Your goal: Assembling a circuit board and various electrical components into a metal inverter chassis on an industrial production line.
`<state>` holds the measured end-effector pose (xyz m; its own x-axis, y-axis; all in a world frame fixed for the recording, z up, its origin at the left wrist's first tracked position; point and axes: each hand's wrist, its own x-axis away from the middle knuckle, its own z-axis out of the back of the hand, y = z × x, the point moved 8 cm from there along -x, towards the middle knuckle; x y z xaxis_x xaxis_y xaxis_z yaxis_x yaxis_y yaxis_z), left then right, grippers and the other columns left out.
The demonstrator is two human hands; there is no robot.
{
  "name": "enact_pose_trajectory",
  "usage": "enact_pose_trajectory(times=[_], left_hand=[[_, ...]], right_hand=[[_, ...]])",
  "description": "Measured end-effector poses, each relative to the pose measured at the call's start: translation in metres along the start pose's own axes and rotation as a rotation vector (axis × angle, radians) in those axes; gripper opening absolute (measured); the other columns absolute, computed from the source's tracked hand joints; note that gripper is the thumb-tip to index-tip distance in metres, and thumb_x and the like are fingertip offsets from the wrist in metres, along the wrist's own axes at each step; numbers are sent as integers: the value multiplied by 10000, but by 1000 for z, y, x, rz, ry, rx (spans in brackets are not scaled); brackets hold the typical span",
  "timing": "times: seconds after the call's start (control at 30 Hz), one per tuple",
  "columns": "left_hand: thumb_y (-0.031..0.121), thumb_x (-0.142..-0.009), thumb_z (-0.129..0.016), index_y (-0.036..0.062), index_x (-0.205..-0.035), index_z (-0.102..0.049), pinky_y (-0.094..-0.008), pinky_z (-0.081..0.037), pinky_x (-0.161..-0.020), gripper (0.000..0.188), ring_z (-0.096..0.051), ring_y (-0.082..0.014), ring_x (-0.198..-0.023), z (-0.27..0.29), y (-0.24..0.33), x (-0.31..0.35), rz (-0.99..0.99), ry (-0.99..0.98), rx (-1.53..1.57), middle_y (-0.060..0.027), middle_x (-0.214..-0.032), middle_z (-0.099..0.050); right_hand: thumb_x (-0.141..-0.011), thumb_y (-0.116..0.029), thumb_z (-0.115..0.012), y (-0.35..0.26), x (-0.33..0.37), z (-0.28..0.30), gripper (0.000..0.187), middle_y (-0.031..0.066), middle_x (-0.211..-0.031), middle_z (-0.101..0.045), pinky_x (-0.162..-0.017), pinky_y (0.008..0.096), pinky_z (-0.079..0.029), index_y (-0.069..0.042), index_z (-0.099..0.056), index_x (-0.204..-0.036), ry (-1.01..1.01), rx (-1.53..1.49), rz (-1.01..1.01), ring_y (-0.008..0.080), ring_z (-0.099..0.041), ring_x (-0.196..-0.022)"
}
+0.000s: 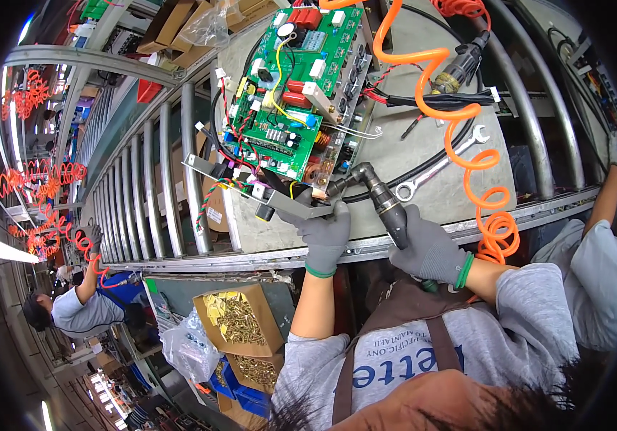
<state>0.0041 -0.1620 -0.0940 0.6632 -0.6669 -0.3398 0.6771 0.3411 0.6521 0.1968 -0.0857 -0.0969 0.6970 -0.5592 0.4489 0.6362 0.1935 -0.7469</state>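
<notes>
Hair (538, 411) nearest; right hand (429, 246) grips angle tool (384, 200), left hand (325, 235) bracket (292, 205).

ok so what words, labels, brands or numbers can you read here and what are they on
Shirt: large blue lettering with smaller dark lines, upside down, partly covered by the brown apron; readable in part, not copied out here.
White label below the rollers: too small to read.
Green circuit board: any markings are too small to read.
</notes>
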Motion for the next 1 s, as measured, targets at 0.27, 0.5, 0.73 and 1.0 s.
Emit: enact_pose_trajectory(times=[0.27, 0.5, 0.73, 1.0], left_hand=[[58, -685, -678, -15, -1110, -481, -367, -465, -792, 474, -535, -256, -872, 1, 10, -3, 55, 24, 138, -145, -1017, -506], [56, -667, -665, -14, -1001, -528, -405, -456, -753, 368, -529, -295, -859, -1, 0, -3, 76, 77, 108, -157, -943, -531], [14, -666, -649, 7, -1045, -484, -306, -453, -691, 413, -503, -200, -814, 0, 14, -5, -36, 105, -36, -120, -941, -487], [40, -659, -658, -63, -989, -543, -399, -462, -783, 364, -541, -300, -876, -3, 0, -4, 116, 112, 134, -179, -957, -540]], right_hand=[[-766, -236, -631, -8, -3, 5, 530, 259, -760, -615, -642, 505, -504, 71, -351, -1094, -13, 80, 24, 438, -628, -693], [-771, -235, -626, -7, -5, 4, 505, 244, -731, -613, -636, 495, -512, 72, -357, -1067, -24, 106, 26, 424, -631, -669], [-770, -236, -629, -6, -5, 7, 510, 252, -752, -614, -637, 493, -517, 78, -355, -1063, -49, 130, 13, 426, -634, -680], [-773, -224, -624, -7, -3, 6, 496, 252, -765, -617, -634, 494, -520, 66, -359, -1074, -43, 120, 19, 432, -634, -678]])
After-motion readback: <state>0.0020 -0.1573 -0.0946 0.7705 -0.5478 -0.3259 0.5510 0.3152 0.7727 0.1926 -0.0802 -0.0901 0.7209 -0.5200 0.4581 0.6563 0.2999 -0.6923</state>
